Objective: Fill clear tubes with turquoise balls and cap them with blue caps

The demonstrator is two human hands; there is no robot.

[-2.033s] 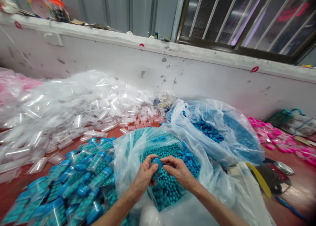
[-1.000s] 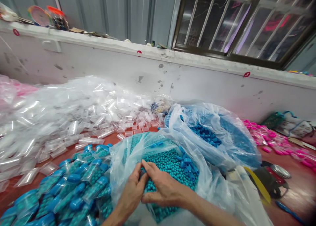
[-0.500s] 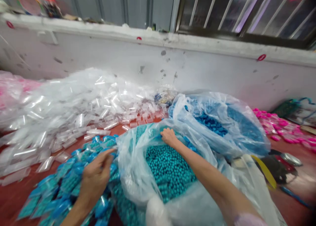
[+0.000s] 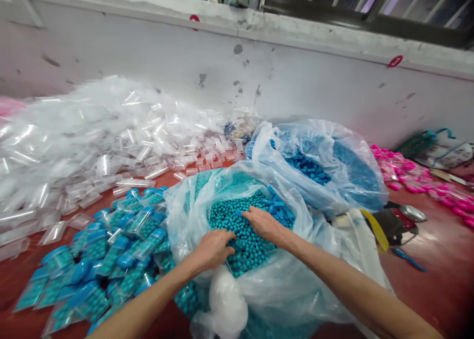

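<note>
Over red table (image 4: pixel 437 260), both hands (image 4: pixel 213 248) returned to beads (image 4: pixel 237 220).

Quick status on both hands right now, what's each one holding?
Left hand: palm down on the teal beads in the clear bag; grip cannot be told.
Right hand: palm down on the beads; whether it holds anything cannot be told.

The red desk (image 4: pixel 437 260) carries a heap of clear empty packets (image 4: pixel 85 136) at its left, filled teal packets (image 4: pixel 107 255) in front, two open plastic bags of beads (image 4: pixel 296 279), and pink packets (image 4: pixel 418 181) at far right.
</note>
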